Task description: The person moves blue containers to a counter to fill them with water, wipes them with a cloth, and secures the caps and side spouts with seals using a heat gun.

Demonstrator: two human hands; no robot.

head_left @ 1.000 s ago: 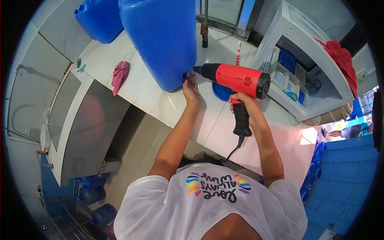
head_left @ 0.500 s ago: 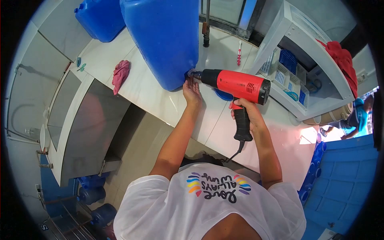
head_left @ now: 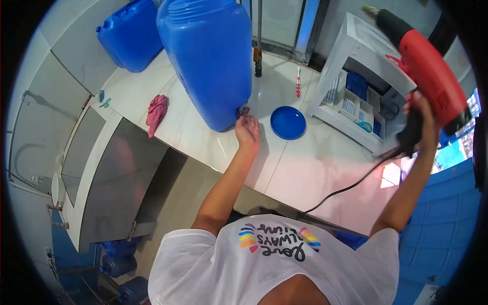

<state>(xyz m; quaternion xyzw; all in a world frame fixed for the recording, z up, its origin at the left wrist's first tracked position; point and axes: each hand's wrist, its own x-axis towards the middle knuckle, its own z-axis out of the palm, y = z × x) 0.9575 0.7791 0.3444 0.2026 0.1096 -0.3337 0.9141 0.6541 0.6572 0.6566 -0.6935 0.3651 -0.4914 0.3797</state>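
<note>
A big blue water container [head_left: 211, 58] stands on the white counter [head_left: 305, 162]. Low on its right side is a small tap [head_left: 244, 109]. My left hand [head_left: 248, 129] rests at that tap, fingers curled just below it; whether it grips the tap is unclear. My right hand [head_left: 423, 122] is raised high at the right, wrapped round the black handle of a red heat gun [head_left: 424, 63]. The gun's nozzle points up and left, near the white shelf unit [head_left: 356, 46]. Its black cord [head_left: 351, 185] trails down over the counter's edge.
A blue round lid [head_left: 287, 122] lies on the counter right of the tap. A pink rag [head_left: 156, 113] lies left of the container, and a second blue container [head_left: 131, 33] stands behind. A toothbrush [head_left: 298, 81] lies near the back. Blue caps sit in the shelf's baskets.
My right hand has swung the heat gun away from the tap, up and to the right. The blue lid, hidden under the gun before, now shows. My left hand stays at the tap.
</note>
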